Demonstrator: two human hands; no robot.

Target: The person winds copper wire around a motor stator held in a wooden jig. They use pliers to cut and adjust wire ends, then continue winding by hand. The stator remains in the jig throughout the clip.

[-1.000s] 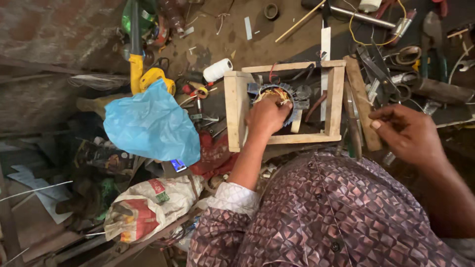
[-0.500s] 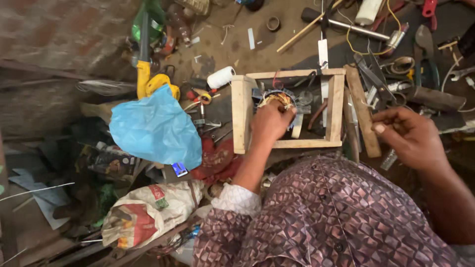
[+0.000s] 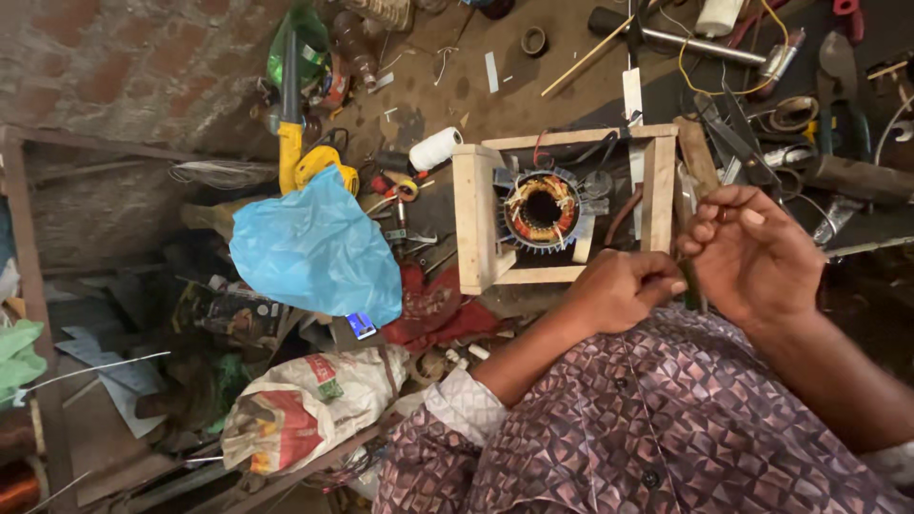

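Dim brick wall (image 3: pixel 143 67) above cluttered dirt floor (image 3: pixel 447 105).

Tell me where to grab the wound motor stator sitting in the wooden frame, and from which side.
Probably grip the stator by its outer finned rim, coming straight down from above. It lies flat with its bore facing up, and the wooden frame boxes in its sides. Keep fingers off the copper windings around the bore. Both hands are clear of it, left hand nearest.

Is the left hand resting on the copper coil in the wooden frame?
No, the left hand is off the coil, below the wooden frame, meeting the right hand.
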